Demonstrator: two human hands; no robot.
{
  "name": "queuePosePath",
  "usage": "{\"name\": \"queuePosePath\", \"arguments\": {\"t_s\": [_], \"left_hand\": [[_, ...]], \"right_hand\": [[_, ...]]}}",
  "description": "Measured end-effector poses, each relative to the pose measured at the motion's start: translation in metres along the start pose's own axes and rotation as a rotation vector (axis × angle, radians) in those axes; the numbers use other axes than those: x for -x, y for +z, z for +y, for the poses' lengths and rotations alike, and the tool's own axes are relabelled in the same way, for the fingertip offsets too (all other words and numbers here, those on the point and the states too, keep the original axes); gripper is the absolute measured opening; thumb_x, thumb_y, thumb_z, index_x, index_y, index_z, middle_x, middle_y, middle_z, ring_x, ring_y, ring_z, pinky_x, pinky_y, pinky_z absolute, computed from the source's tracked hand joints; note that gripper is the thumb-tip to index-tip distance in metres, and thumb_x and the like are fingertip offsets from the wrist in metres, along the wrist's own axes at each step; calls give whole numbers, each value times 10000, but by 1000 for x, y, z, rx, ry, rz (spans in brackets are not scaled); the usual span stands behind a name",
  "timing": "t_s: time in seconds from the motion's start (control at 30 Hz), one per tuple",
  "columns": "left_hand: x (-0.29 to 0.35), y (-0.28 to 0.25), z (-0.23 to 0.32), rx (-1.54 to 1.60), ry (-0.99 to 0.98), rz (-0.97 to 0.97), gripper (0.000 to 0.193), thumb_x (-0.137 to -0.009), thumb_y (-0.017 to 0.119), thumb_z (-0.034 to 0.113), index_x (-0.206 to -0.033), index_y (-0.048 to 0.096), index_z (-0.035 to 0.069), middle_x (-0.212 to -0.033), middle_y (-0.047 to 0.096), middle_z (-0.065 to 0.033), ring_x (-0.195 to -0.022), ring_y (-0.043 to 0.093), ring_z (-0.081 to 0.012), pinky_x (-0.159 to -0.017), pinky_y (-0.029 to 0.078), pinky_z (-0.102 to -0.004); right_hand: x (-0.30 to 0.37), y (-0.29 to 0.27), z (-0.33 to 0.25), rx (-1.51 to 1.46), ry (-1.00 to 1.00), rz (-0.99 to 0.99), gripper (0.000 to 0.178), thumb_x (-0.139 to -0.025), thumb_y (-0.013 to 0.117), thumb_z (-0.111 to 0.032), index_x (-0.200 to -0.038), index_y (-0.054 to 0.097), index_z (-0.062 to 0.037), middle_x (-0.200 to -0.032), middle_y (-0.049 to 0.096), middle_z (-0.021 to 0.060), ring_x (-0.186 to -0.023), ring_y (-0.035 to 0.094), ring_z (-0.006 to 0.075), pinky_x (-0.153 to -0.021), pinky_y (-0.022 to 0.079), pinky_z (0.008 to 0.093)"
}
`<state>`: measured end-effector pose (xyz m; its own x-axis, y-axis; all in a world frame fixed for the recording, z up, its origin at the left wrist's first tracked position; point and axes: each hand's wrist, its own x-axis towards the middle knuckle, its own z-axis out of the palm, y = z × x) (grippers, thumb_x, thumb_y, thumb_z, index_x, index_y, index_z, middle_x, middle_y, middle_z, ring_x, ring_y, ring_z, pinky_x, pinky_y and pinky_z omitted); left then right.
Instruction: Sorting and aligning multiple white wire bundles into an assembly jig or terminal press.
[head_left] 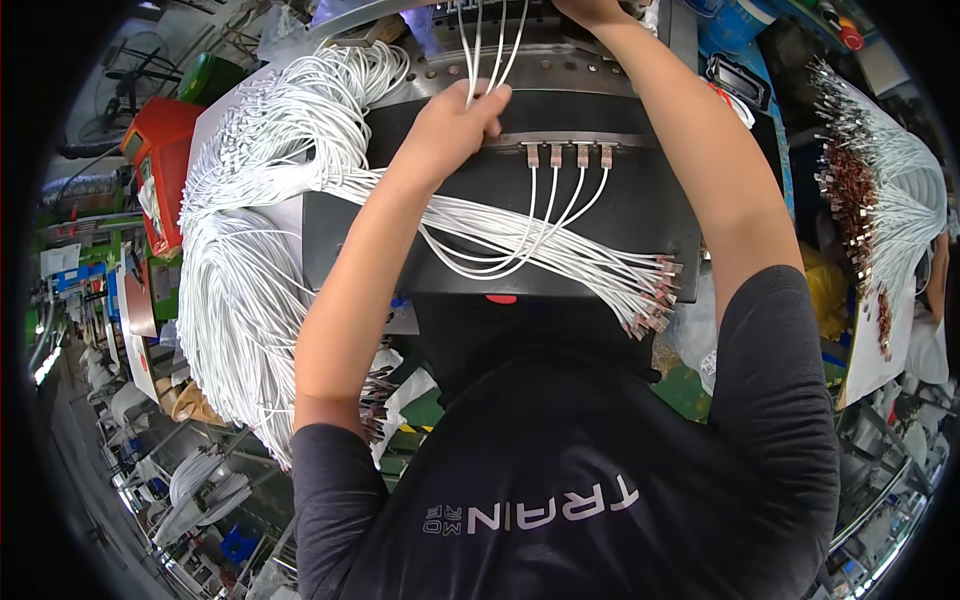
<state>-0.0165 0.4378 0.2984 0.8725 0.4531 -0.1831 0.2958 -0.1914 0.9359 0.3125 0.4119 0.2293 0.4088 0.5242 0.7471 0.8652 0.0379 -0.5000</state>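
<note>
My left hand [455, 128] is closed on several thin white cables [491, 50], which run up from its fingers to the machine [540, 60] at the top edge. My right hand [592, 10] reaches to the machine's far right part, and its fingers are cut off by the picture's upper edge. Close to my left hand, several plug connectors [556, 156] sit in a row along a metal strip, with white cables hanging from them. Below these, a bundle of white cables [500, 222] lies across the black work surface [640, 215], its plug ends [655, 300] toward the right.
A large heap of white cables [235, 310] covers the left side and drapes over the edge. Behind it stands a red bin [165, 165]. More bundled cables [890, 200] lie on a board at the far right. A blue bucket [735, 25] stands at the back right.
</note>
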Motion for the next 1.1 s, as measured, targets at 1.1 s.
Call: {"name": "queuePosePath", "arguments": {"t_s": [1.1], "left_hand": [[74,58,-22,-840,596,108,150,-913,724,156,-846,646,46,-809,626,-126,-744,610,-339,-672,511,-443]], "right_hand": [[110,-96,-125,41,115,-312,275,-984,651,-226,-1154,701,-16,-995,668,173,-1006,635,356,-901,499,415]]}}
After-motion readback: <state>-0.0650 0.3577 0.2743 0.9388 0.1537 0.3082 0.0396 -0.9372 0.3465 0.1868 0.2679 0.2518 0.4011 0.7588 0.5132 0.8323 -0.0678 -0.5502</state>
